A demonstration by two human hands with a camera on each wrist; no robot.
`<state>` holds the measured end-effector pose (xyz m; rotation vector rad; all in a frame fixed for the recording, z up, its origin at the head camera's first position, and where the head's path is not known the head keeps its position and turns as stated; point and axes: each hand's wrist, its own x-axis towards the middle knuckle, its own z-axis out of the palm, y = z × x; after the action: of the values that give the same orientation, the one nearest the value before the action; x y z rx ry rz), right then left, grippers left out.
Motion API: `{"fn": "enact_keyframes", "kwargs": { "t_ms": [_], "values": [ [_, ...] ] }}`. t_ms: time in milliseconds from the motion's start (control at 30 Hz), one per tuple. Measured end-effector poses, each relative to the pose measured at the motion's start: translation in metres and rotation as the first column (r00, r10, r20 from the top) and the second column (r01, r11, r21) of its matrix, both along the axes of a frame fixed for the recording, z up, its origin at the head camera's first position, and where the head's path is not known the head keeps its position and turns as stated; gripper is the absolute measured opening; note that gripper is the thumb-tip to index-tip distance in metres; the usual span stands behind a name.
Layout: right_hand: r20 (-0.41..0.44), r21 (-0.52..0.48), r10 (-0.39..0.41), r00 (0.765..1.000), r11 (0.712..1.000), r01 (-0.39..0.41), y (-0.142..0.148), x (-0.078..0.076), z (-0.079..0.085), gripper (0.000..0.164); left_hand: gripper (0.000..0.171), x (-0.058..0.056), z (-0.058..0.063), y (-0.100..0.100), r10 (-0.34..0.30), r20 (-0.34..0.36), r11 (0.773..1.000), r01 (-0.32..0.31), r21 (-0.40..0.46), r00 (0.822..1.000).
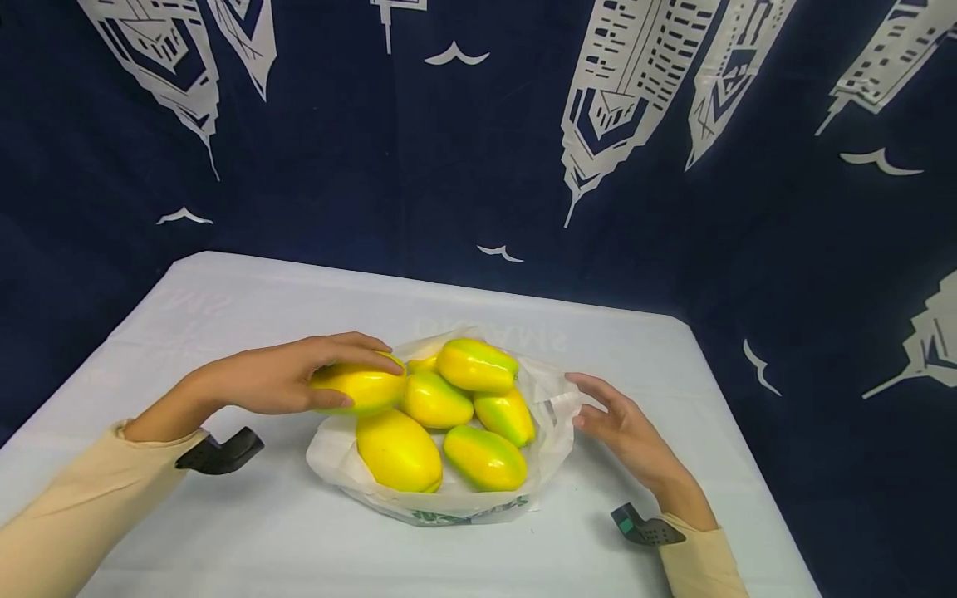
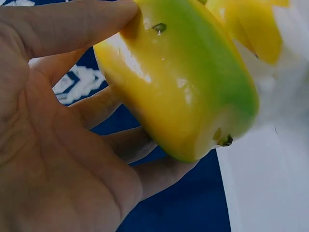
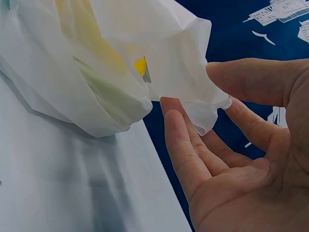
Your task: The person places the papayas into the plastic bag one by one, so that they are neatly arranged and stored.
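Note:
My left hand [image 1: 299,378] grips a glossy yellow-green fruit [image 2: 178,82], papaya-like or mango-like, over the left side of a white plastic bag [image 1: 340,457]. Thumb and fingers spread around the fruit's sides, and its blunt end with a small dark stem nub shows in the left wrist view. Several similar fruits lie in the wide-mouthed bag, among them a yellow one [image 1: 399,453] at the front left and a greener one [image 1: 486,458] beside it. At the bag's right edge, my right hand [image 1: 628,432] holds the thin plastic rim between thumb and fingers.
The bag stands on a table with a white cover [image 1: 247,515]. Behind the table hangs a dark blue cloth [image 1: 463,166] printed with white buildings and birds. Each wrist carries a dark camera mount, the left [image 1: 220,453] and the right [image 1: 646,527].

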<state>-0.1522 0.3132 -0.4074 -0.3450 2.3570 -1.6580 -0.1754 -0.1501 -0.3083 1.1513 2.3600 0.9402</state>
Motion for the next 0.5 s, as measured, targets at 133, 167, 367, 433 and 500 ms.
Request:
{"fn": "enact_keyframes", "kwargs": {
  "t_ms": [133, 167, 367, 433, 500],
  "values": [
    [0.006, 0.004, -0.006, 1.000, 1.000, 0.006, 0.000, 0.000, 0.001, 0.060, 0.057, -0.005, 0.000, 0.022, -0.036, 0.019, 0.999, 0.036, 0.000, 0.999],
    [0.009, 0.006, -0.009, 1.000, 1.000, 0.009, 0.000, 0.000, 0.001, 0.060, 0.057, -0.007, -0.001, 0.027, -0.046, 0.020, 0.999, 0.046, -0.001, 0.999],
    [0.013, 0.000, -0.010, 1.000, 1.000, 0.010, 0.000, 0.000, 0.001, 0.060, 0.059, -0.012, -0.005, 0.055, -0.123, 0.010, 0.992, 0.123, 0.000, 0.992],
    [0.015, -0.004, -0.007, 1.000, 1.000, 0.007, 0.000, 0.000, 0.002, 0.061, 0.059, -0.013, -0.006, 0.064, -0.137, 0.008, 0.991, 0.137, 0.001, 0.991],
    [0.017, -0.004, -0.009, 1.000, 1.000, 0.009, -0.001, 0.001, 0.003, 0.061, 0.059, -0.013, -0.008, 0.071, -0.149, 0.003, 0.989, 0.149, 0.001, 0.989]
  ]
}}
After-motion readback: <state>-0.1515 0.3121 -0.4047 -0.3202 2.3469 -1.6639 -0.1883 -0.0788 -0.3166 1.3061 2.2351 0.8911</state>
